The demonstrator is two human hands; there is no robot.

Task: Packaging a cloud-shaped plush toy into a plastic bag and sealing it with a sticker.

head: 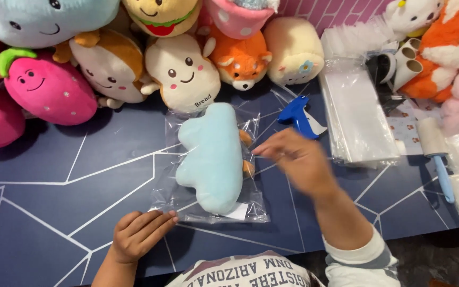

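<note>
Head view: light blue plush toy (212, 158) bagged in a clear plastic bag (172, 197), flat on the dark blue worktop (54, 212), both hands at the bag.

Head view: left hand (139, 234) pins the bag's near left corner, fingers loosely curled, pressing rather than gripping. Right hand (298, 159) is motion-blurred by the bag's right edge, fingers spread; cannot tell if it pinches the film. The toy lies lengthwise mid-worktop, just in front of a row of plush toys (181, 72). Blue tool (297, 116), stack of clear bags (358, 119) and lint roller (435, 151) sit to the right. Judgement: to do this step well, the person should keep the corner pinned, smooth the film outward and leave the open end unwrinkled.
</note>
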